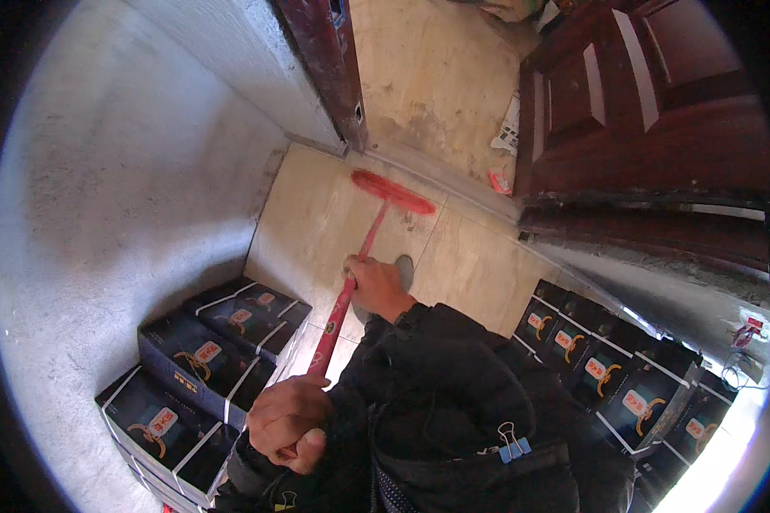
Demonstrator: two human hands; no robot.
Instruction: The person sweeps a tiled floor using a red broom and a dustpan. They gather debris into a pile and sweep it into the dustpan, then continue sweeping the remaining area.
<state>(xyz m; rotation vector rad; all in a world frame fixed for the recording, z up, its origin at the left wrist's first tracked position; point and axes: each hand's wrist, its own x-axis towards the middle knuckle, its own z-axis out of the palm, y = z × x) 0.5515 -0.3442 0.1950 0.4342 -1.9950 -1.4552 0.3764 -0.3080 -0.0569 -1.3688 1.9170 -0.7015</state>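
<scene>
A red-handled broom or mop with a wide red head point(393, 192) reaches away from me, its head down on the beige tiled floor point(308, 199) just inside a doorway. Closed around the top end of its red pole point(335, 327) is my left hand point(290, 422), low in the view. My right hand point(380, 287) grips the pole farther down, near the middle of the picture. One of my shoes point(404, 270) shows partly behind that hand. Small dark crumbs of dirt point(410, 221) lie beside the red head.
Strapped dark boxes point(215, 359) are stacked by the rough grey wall point(135, 160) at left; more strapped boxes point(606, 372) stand at right. Ahead lie a raised door sill point(449, 186), an open dark-red panelled door point(641, 128), and a red wrapper point(499, 181) beyond the sill.
</scene>
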